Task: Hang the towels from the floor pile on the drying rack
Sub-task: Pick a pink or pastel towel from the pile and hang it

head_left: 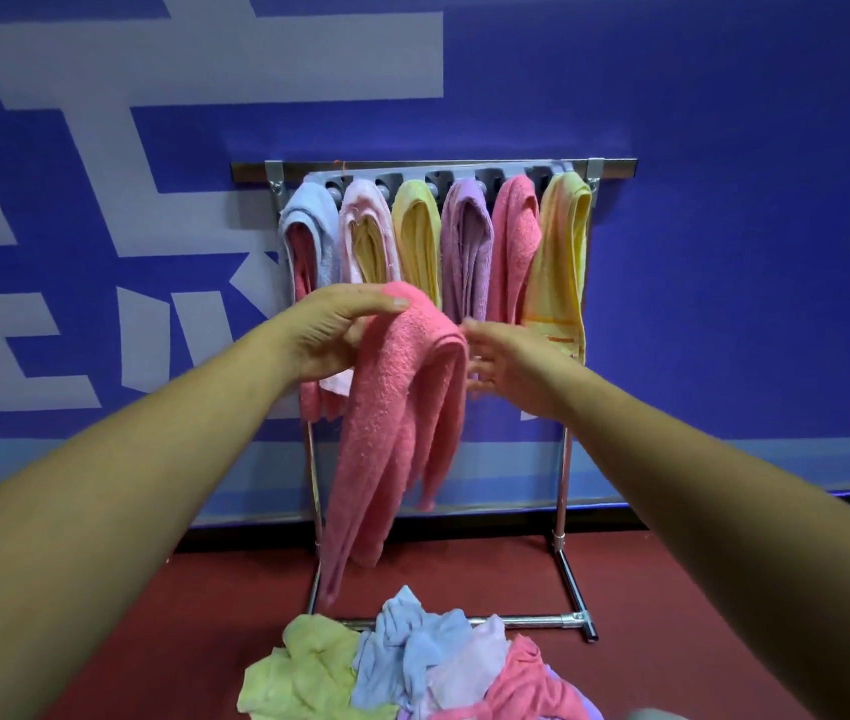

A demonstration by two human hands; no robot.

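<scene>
The left hand [339, 330] reaches out in front of the drying rack [563, 485] with a coral towel [402, 407] draped over it. Its grip pinches the towel's top fold, the thumb lying along the upper side and the fingers hidden under the cloth. The towel hangs down from the hand in long folds, its lower ends clear of the floor and in front of the rack's left post.

The right hand [506, 361] is just to the right of the towel's fold, blurred, its grip loosely spread and holding nothing. Whether its fingertips touch the cloth cannot be told.

The rack stands farther off against a blue wall [724, 252] with pale shapes painted on it. Along its top hang six towels side by side, from left to right: a light blue towel [308, 215], a pale pink towel [363, 210], a yellow-green towel [415, 226], a purple towel [467, 236], a second coral towel [513, 236] and a yellow towel [560, 252]. More coral cloth shows under the light blue one and yellow under the pale pink one.

The floor pile [412, 667] lies on the red floor [152, 615], nearest of all and just in front of the rack's bottom bar. It is a loose heap of yellow-green, blue, pale lilac and coral towels.
</scene>
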